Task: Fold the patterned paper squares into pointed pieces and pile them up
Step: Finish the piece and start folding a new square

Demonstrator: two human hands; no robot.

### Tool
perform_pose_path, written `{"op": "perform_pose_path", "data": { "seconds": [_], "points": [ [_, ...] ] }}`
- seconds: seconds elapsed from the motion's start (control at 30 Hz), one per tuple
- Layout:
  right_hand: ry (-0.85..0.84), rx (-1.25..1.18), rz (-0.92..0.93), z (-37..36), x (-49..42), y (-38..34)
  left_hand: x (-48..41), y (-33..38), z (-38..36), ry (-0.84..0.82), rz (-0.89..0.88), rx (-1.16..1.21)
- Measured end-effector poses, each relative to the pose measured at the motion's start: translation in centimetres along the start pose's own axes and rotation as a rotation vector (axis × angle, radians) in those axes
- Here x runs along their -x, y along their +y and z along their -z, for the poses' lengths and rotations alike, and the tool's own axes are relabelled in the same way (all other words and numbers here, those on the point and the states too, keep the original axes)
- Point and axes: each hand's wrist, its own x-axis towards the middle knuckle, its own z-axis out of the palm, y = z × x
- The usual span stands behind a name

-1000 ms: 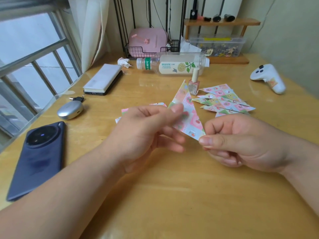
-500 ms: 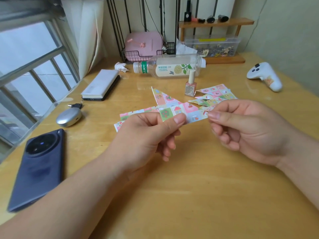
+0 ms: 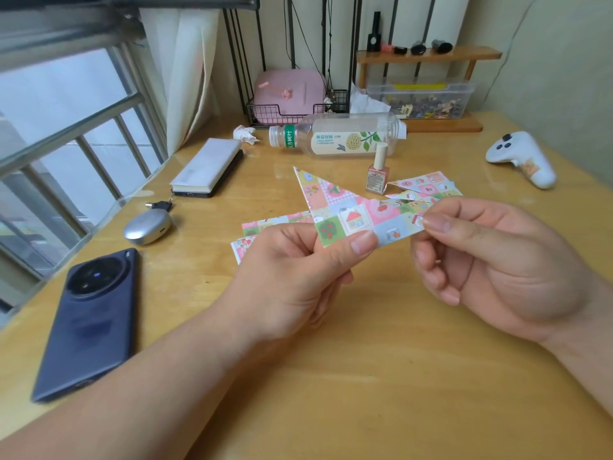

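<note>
Paper piece [image 3: 345,210] held above the table [image 3: 365,376], my left hand [image 3: 298,270] pinching its lower edge, right hand [image 3: 497,260] pinching its right tip; I judge the fold needs edges lined up before one firm press, then onto the pile [image 3: 428,185] behind my right hand.

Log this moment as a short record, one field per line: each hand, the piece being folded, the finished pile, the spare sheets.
held piece: patterned, partly folded, one point up
left hand: pinches its lower left edge
right hand: pinches its right tip
finished pile: pointed pieces overlapping, behind the right hand
spare sheets: flat, behind the left hand
</note>
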Motion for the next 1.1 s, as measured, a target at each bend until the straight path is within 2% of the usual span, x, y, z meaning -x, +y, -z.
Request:
{"op": "perform_pose_path", "data": {
  "seconds": [0.2, 0.3, 0.4, 0.67, 0.93, 1.1],
  "points": [
    [0.038, 0.024, 0.002, -0.5, 0.1, 0.5, 0.0, -0.1, 0.0, -0.052, -0.019, -0.003],
    [0.003, 0.057, -0.024, -0.5, 0.1, 0.4, 0.0, 0.2, -0.2, -0.109, 0.039, 0.196],
    [-0.044, 0.097, -0.050, -0.4, 0.2, 0.6, 0.1, 0.7, -0.7, -0.063, 0.139, 0.359],
    [-0.027, 0.103, -0.049, -0.3, -0.1, 0.9, 0.2, 0.9, -0.8, 0.004, 0.156, 0.334],
    [0.095, 0.065, -0.023, 0.3, -0.4, 1.0, -0.4, 0.7, -0.1, -0.011, 0.134, 0.327],
    [0.031, 0.310, 0.157, 1.3, -0.3, 1.2, -0.6, 0.5, 0.4, 0.004, 0.145, 0.219]
  ]
}}
